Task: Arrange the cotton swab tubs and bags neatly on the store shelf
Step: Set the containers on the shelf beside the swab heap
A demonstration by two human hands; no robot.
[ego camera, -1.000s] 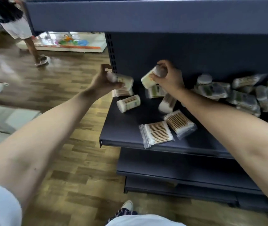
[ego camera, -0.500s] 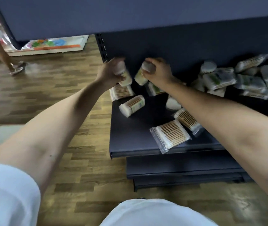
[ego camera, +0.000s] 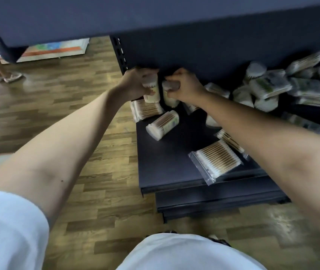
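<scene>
My left hand grips an upright cotton swab tub at the back left corner of the dark shelf. Right beside it, my right hand grips a second upright tub. Both tubs stand close together near the back wall. Another tub lies on its side just in front of them. A flat bag of swabs lies under my left hand. A second bag lies near the shelf's front edge, with a third bag partly under my right forearm.
A jumbled heap of tubs and bags fills the back right of the shelf. An upper shelf overhangs low above my hands. Lower shelves jut out below. Wood floor lies to the left, where another person's foot stands.
Both hands have carried their tubs from mid-air down to the back left corner of the shelf and turned them upright, side by side. The camera has tilted downward.
</scene>
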